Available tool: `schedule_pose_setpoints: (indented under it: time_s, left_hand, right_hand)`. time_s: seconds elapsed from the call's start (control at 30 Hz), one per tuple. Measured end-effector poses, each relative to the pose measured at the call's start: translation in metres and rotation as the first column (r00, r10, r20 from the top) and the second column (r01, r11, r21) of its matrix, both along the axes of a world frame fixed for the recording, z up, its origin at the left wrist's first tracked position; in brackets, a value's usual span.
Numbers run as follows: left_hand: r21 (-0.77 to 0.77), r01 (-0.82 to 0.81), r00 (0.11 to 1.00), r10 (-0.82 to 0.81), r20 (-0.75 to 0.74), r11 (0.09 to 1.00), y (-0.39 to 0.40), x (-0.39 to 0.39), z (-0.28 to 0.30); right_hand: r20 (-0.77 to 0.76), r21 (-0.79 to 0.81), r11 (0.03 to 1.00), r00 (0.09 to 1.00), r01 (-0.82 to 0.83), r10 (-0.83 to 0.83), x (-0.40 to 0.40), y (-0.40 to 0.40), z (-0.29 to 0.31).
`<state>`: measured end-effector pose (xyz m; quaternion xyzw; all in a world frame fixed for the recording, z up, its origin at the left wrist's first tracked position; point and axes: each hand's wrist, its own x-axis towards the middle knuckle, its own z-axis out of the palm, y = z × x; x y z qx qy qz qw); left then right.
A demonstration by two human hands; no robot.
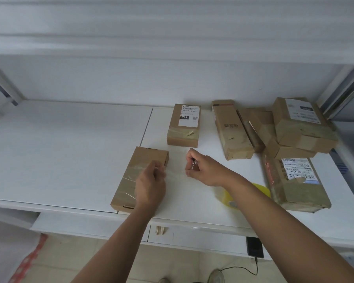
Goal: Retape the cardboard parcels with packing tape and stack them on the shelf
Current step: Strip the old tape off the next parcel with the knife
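So the flat cardboard parcel [139, 176] is lying at the front edge of the white shelf [70, 139], already wrapped in clear tape; the left hand [150, 180] is on top of its right side, fingers curled and pinching one end of a clear tape strip [175, 173]; the strip runs across to the right hand [200, 167], which is just beside the parcel, fingers curled around a small metal tool [194, 164], can't tell exactly what it is. The yellow-cored tape roll [230, 199] sits on the shelf under the right forearm; a labelled parcel [184, 125] is further back, and a messy pile of parcels [274, 129] is off to the right; a big labelled one [294, 182] lies near the roll.
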<state>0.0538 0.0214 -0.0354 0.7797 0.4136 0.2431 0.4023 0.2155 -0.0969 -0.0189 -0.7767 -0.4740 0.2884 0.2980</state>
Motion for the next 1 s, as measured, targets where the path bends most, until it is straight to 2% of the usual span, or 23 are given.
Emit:
schedule_pose_setpoints:
  time_s: [0.1,0.2,0.4,0.5,0.77,0.9,1.0]
  left_hand:
    - [-0.064,-0.117,0.987,0.123,0.106,0.991,0.026,-0.011,0.008]
    - [-0.110,-0.121,0.983,0.135,0.129,0.987,0.052,-0.023,0.018]
    - [-0.290,-0.039,0.976,0.099,0.196,0.956,0.051,-0.023,0.015]
    - [-0.331,-0.027,0.977,0.095,0.192,0.943,0.049,-0.025,0.011]
    - [-0.433,0.026,0.975,0.073,0.211,0.901,0.051,-0.036,0.013]
    - [-0.480,0.043,0.975,0.067,0.210,0.876,0.052,-0.043,0.015]
    - [-0.488,0.061,0.974,0.055,0.220,0.870,0.053,-0.046,0.016]
  right_hand:
    - [0.059,-0.032,0.999,0.998,0.030,-0.028,0.012,-0.009,0.002]
    - [0.029,-0.042,0.999,0.999,0.027,-0.026,0.017,-0.013,0.005]
    - [0.153,-0.228,0.949,0.955,-0.218,0.256,-0.012,0.015,-0.011]
    - [0.221,-0.350,0.895,0.904,-0.276,0.366,-0.021,0.024,-0.018]
    - [0.295,-0.483,0.821,0.826,-0.305,0.481,-0.025,0.028,-0.026]
    - [0.414,-0.541,0.801,0.748,-0.257,0.519,-0.025,0.032,-0.025]
    - [0.440,-0.521,0.828,0.766,-0.208,0.469,-0.020,0.031,-0.022]
